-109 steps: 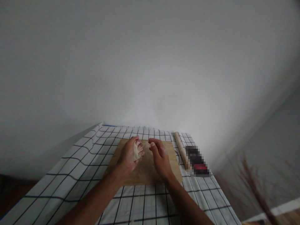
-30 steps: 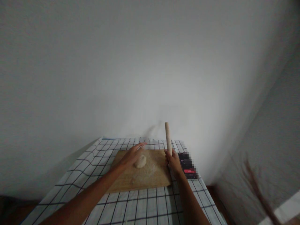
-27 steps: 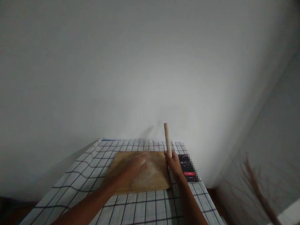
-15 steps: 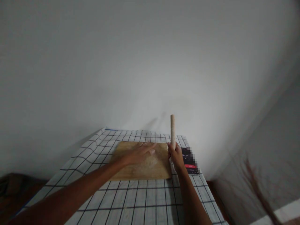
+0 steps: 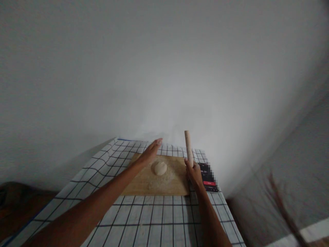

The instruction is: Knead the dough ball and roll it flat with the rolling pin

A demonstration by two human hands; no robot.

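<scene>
A pale ball of dough sits on a wooden board dusted with flour. Above the board's far edge, just beyond the dough and apart from it, my left hand is raised with its fingers stretched out and nothing held. At the board's right edge my right hand is wrapped round the lower end of a wooden rolling pin, which stands nearly upright. The pin's bottom end is hidden by the hand.
A phone with a timer on its screen lies right of my right hand. White checked cloth covers the table, and a plain wall rises behind it. Dry, twiggy bristles stand at the far right.
My left hand has lifted up and away from the middle of the board, and the dough ball now shows. The rolling pin has tilted slightly left in my right hand.
</scene>
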